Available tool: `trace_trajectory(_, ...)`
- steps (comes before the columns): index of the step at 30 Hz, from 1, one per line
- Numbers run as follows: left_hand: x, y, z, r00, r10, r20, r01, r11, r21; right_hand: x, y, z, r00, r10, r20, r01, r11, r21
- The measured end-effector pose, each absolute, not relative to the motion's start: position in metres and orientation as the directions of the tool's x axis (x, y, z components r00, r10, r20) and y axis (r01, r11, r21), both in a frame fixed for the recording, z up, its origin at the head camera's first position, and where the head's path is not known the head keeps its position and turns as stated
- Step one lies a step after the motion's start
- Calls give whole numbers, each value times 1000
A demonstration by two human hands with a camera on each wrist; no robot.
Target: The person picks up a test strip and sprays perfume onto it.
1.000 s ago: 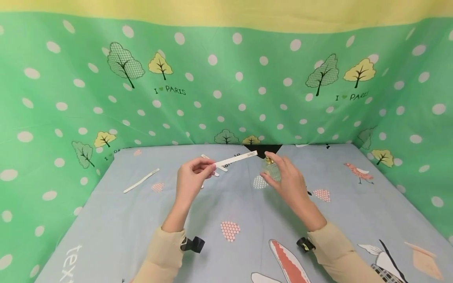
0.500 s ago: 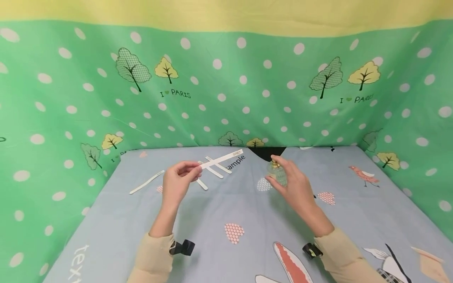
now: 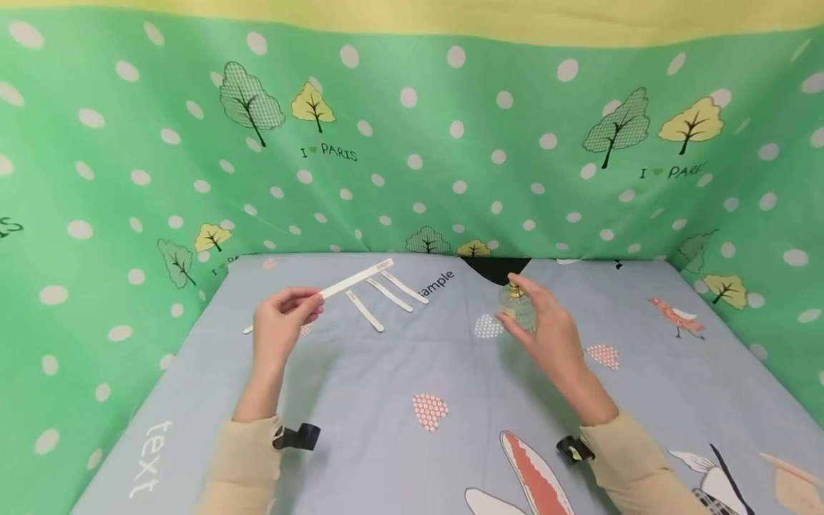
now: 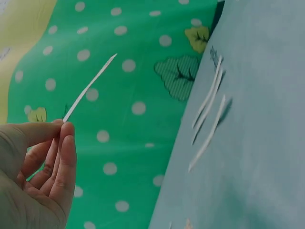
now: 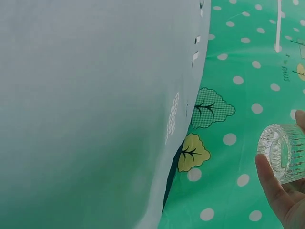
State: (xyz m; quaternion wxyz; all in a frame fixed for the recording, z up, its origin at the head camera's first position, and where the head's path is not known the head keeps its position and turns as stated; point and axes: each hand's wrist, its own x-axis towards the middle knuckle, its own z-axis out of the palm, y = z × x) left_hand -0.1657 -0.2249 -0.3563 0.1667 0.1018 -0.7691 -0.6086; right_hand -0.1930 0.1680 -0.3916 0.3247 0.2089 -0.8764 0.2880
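I pinch a white paper strip (image 3: 357,278) by one end between the thumb and fingers of my left hand (image 3: 278,322), its free end angled up to my right. My right hand (image 3: 555,332) grips a clear glass bottle (image 3: 524,313) above the counter (image 3: 360,415), one finger on its gold top and the thumb near its base (the glass looks ribbed from below). Three other strips (image 3: 390,295) lie apart on the counter, between my hands.

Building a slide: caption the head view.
Over a patterned cloth, left fingers pinch a white strip while right fingers hold a clear bottle.
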Motion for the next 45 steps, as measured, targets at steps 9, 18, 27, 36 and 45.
trace_trajectory(9,-163,-270,-371,-876,-479,55,-43,192,980,-197,173,-386,-699,-156,698,-549,742,-384)
trace_trajectory(18,-160,-306,-381,-836,-546,-54,-129,101,987,-198,174,-388,-699,-158,697,-559,729,-395)
trace_trajectory(27,-164,-323,-391,-825,-553,-120,-243,153,958,-199,175,-388,-706,-155,691,-552,731,-400)
trace_trajectory(36,-167,-344,-408,-814,-551,-185,-311,146,939,-201,175,-389,-709,-163,686,-554,732,-398)
trace_trajectory(45,-164,-362,-423,-808,-533,-251,-396,175,902,-200,171,-393,-702,-173,690,-564,727,-392)
